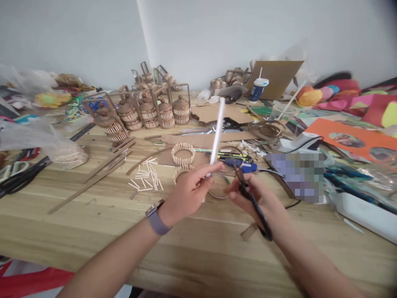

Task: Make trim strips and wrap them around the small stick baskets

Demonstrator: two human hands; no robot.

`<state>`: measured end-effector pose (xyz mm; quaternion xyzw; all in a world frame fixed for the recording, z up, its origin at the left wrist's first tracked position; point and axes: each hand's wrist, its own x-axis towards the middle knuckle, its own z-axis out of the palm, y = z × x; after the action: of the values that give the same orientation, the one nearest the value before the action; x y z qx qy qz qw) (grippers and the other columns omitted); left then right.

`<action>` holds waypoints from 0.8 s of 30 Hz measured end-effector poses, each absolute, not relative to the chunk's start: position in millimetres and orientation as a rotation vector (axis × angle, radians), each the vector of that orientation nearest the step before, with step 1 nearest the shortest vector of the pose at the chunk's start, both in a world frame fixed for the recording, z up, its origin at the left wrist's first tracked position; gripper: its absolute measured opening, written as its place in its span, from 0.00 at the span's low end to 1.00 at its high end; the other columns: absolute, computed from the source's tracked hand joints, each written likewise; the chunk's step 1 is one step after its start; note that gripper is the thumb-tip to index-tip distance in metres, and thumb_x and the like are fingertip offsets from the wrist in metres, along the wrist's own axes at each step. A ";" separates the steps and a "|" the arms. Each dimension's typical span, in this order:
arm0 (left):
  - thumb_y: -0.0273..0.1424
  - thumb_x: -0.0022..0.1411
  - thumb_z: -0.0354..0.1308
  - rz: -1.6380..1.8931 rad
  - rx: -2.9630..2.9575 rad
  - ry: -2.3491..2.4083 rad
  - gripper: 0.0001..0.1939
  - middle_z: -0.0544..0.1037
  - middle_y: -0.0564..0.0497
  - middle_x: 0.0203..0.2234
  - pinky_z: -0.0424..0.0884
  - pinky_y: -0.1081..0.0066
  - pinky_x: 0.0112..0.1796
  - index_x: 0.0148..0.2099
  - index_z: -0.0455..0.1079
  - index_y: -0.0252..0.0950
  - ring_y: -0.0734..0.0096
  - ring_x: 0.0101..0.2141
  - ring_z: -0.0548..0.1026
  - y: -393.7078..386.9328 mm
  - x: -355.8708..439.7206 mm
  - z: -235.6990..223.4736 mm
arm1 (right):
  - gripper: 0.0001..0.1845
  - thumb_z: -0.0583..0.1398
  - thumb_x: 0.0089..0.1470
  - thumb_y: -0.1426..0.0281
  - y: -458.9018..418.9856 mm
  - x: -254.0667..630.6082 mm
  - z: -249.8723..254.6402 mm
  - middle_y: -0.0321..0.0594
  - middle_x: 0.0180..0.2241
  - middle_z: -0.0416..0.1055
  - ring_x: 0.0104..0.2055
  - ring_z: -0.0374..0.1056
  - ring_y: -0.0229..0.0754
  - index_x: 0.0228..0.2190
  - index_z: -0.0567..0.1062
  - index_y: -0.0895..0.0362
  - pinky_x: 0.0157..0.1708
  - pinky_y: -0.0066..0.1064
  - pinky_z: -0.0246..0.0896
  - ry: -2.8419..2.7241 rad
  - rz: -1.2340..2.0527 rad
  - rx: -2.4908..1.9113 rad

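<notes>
White straight strip (217, 132) pinched in left hand (187, 191); right hand (263, 196) grips black-handled scissors (258, 212); slatted ring (182, 162) beyond

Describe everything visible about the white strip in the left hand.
The white strip is long, narrow, straight and smooth-looking; whether paper or plastic cannot be told. The left hand pinches it near its lower end between thumb and fingers, holding it raised above the wooden table, nearly upright, its top tilted slightly toward the picture's right. Nothing else visibly touches it.
</notes>
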<state>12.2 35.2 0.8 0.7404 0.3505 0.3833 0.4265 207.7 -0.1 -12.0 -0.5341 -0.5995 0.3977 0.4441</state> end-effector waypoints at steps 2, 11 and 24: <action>0.30 0.70 0.47 0.976 1.807 0.831 0.21 0.69 0.52 0.60 0.65 0.65 0.56 0.63 0.63 0.42 0.64 0.58 0.67 31.9 10.6 -3.6 | 0.21 0.67 0.44 0.53 -4.5 198.4 -16.6 0.37 0.29 0.73 0.30 0.69 0.40 0.31 0.67 0.53 0.30 0.31 0.66 -1.464 1.123 -1.290; 0.25 0.66 0.52 1.001 1.789 0.770 0.28 0.65 0.50 0.62 0.66 0.68 0.54 0.67 0.56 0.44 0.66 0.56 0.68 18.6 11.1 -10.2 | 0.16 0.67 0.44 0.61 -9.2 180.9 -18.8 0.30 0.23 0.65 0.24 0.62 0.34 0.27 0.66 0.54 0.26 0.27 0.61 -1.321 1.164 -1.235; 0.23 0.59 0.59 1.154 1.512 0.912 0.24 0.74 0.48 0.49 0.74 0.71 0.42 0.58 0.69 0.41 0.72 0.39 0.74 10.6 8.3 -11.2 | 0.22 0.58 0.55 0.47 -18.9 188.2 -19.5 0.37 0.30 0.66 0.29 0.63 0.38 0.38 0.68 0.53 0.27 0.28 0.63 -1.595 1.094 -1.204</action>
<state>8.3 10.6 -11.2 0.6236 0.3759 0.4760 0.4933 188.2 -18.9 -19.5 -0.4800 -0.6358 0.4361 0.4185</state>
